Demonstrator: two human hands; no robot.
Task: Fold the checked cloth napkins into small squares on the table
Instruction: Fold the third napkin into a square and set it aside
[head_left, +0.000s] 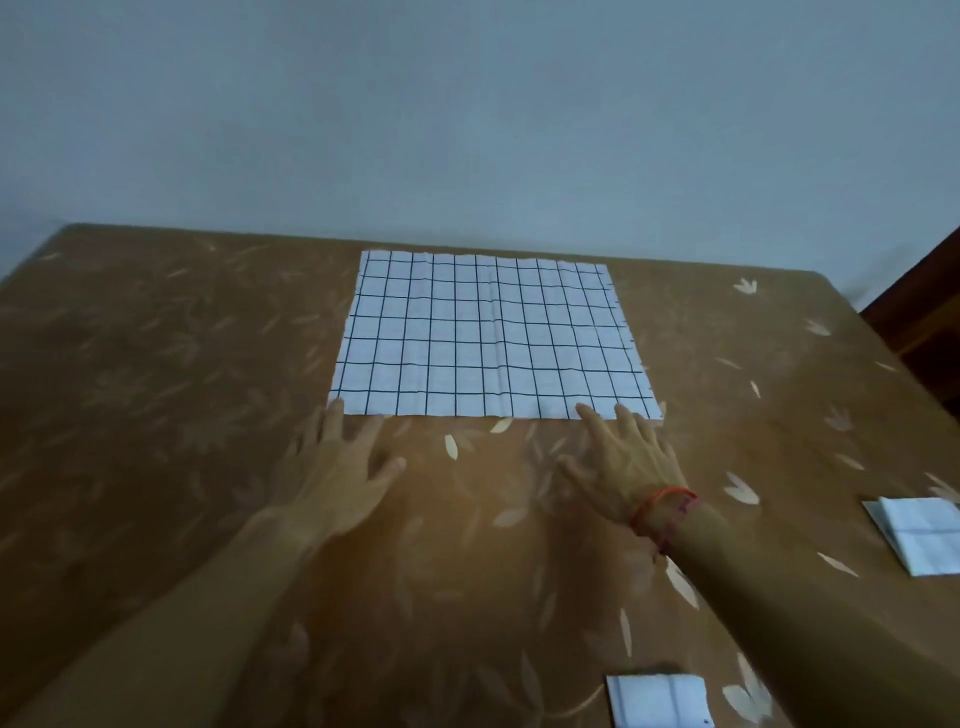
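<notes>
A white napkin (488, 338) with a dark checked grid lies spread out flat on the worktop (156, 389), towards its far side and roughly in the middle, with its far edge close to the worktop's far edge. A faint crease runs down its centre from far edge to near edge. Both hands reach towards its near edge, palms down. The left hand (340, 467) is flat with straight, spread fingers and holds nothing; its longest fingertip reaches the napkin's near left corner, while the rest of the hand is over the bare worktop. The right hand (623, 462) is likewise flat with straight, splayed fingers and grips nothing; two of its fingertips lie on the napkin's near edge close to the right corner. Both hands are slightly blurred, so I cannot tell whether the fingertips press down or only touch. A red string bracelet (662, 506) circles the right wrist. Two more white pieces lie well apart from the spread one: a right folded napkin (919, 535) at the worktop's right side, cut off by the picture's edge, and a near folded napkin (657, 699) at the bottom, just beside the right forearm. The worktop is brown with a pale leaf pattern. Behind it stands a plain grey-blue wall (467, 104), and dark wooden furniture (924, 312) shows at the far right.
</notes>
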